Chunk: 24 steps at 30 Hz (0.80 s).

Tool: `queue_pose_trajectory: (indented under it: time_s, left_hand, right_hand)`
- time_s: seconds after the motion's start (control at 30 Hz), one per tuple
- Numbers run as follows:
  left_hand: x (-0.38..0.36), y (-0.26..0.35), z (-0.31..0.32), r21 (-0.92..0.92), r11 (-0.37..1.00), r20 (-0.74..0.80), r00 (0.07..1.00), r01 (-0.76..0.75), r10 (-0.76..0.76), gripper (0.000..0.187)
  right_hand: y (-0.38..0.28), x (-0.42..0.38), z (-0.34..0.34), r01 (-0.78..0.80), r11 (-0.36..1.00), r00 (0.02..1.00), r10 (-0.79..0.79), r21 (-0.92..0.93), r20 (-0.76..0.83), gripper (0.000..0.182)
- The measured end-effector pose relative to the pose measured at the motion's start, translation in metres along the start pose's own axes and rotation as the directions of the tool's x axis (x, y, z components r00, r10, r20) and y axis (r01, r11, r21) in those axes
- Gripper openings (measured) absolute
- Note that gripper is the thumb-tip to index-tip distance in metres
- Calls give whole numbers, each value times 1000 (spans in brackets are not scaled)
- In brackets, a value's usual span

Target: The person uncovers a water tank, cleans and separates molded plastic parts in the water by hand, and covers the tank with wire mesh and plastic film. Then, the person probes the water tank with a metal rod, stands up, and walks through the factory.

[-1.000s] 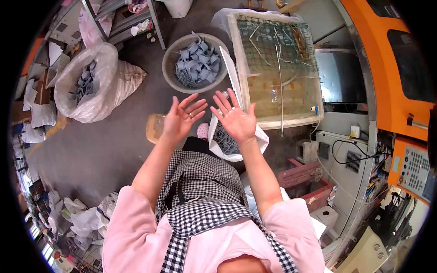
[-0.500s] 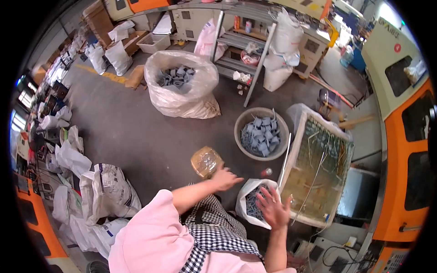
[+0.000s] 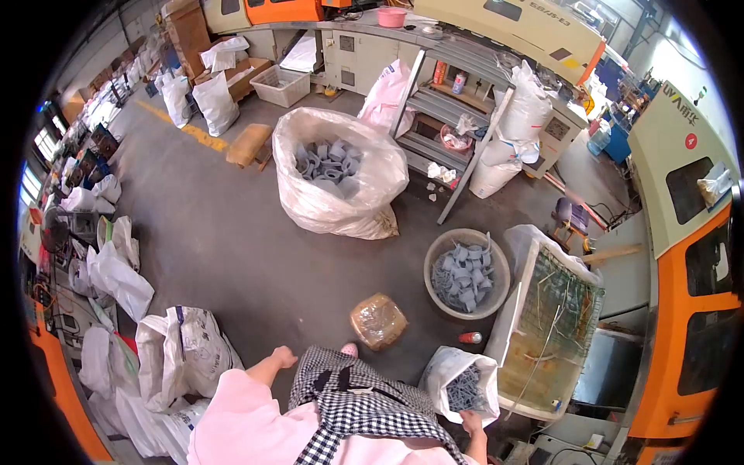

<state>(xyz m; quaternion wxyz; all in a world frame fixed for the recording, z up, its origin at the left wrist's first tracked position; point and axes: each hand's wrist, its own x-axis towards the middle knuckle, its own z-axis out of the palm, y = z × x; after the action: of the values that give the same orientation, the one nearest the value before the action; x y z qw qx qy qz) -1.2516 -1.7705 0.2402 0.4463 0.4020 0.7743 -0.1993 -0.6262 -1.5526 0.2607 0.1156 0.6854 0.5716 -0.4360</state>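
Note:
My left hand [image 3: 284, 357] hangs low at my side over the bare floor, with its fingers curled and nothing in it. My right hand [image 3: 471, 422] is down at the lower edge of a small white bag [image 3: 453, 364] of grey plastic parts; whether it grips the bag is unclear. A round basin [image 3: 434, 256] of the same grey parts stands just beyond that bag. Farther off sits a large clear sack [image 3: 341, 198] with more grey parts. My pink sleeves and checked apron fill the bottom of the view.
A mesh-topped water tank [image 3: 552, 325] stands at the right beside orange machines [image 3: 697, 310]. A brown wrapped bundle [image 3: 377, 320] and a small red-capped bottle [image 3: 470, 338] lie on the floor. White sacks [image 3: 182, 341] crowd the left. A metal shelf [image 3: 457, 108] stands behind.
Both hands have dropped from a raised, open-palmed pose in front of me to my sides. The view has swung up and out across the workshop floor.

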Motion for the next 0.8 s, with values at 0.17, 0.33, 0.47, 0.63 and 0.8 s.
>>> queue_pose_trajectory:
  time_s: [0.17, 0.33, 0.47, 0.63, 0.8]
  left_hand:
    - [11, -77, -19, -46, 990, -102, 985, 137, -141, 46]
    - [28, -47, -100, -234, 972, -198, 979, -3, -45, 42]
    - [-4, 21, -152, -918, 395, 14, 997, 42, -72, 38]
    - [15, 37, -152, 105, 994, -322, 946, 14, 20, 42]
    - [68, 30, -122, -230, 973, -111, 994, -22, -3, 39]
  right_hand:
    - [-86, 16, 37, 106, 970, 992, -90, -220, 84, 50]
    - [-127, 44, 26, 138, 986, 990, -137, -94, 15, 47]
    - [-162, 68, 7, -16, 978, 969, -36, 210, 244, 45]
    - [-194, 101, -13, 106, 879, 994, -101, -464, 36, 51]
    - [-200, 171, -36, 81, 988, 980, -54, -133, 191, 49]
